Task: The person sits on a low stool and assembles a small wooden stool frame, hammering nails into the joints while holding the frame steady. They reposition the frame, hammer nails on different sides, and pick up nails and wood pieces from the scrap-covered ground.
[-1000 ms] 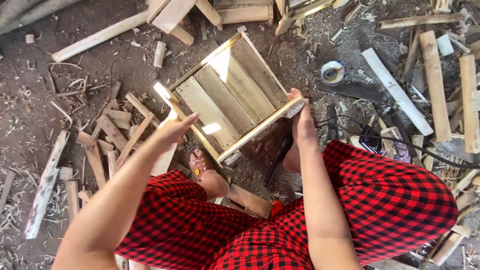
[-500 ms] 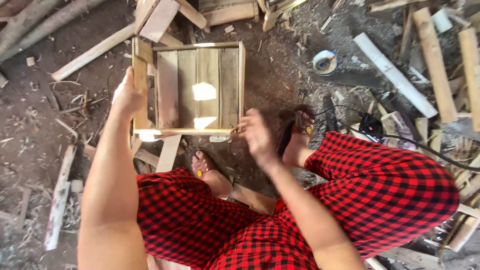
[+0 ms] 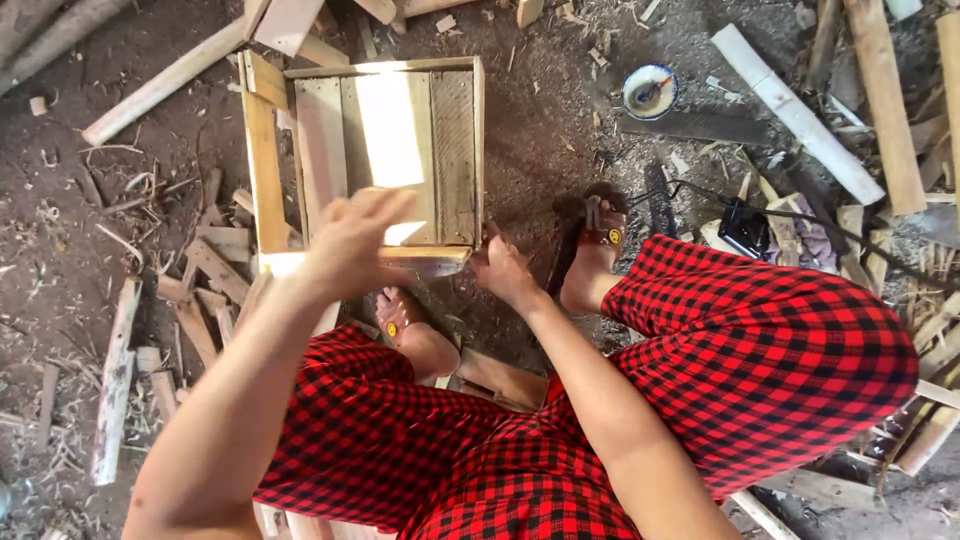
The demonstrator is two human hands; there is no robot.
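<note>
A shallow wooden crate (image 3: pixel 375 150), built of pale slats inside a plank frame, lies on the dirt floor (image 3: pixel 540 130) just ahead of the person's feet, its open face turned up and a bright patch of sun falling across the middle slats. The right hand (image 3: pixel 503 270) is at the crate's near right corner, its fingers (image 3: pixel 490 250) curled closed on the end of the near rail. The left hand (image 3: pixel 352 245) hovers above the near rail, blurred, with its fingers (image 3: pixel 385 205) spread open and holding nothing; whether it touches the wood cannot be told.

Below the crate a bare foot in a sandal (image 3: pixel 400 322) points toward the near rail, and the other sandalled foot (image 3: pixel 592 245) rests just right of the crate's corner. Red-and-black checked trousers (image 3: pixel 760 340) cover both bent legs.

Left of the crate, short wood offcuts (image 3: pixel 205 270) lie scattered on the dirt, and a long pale batten (image 3: pixel 160 85) runs at a slant past the far left corner. To the right, well apart from the crate, sit a small round tin (image 3: pixel 650 90), a long white board (image 3: pixel 795 110) and a black box with a cable (image 3: pixel 745 228) among more planks
</note>
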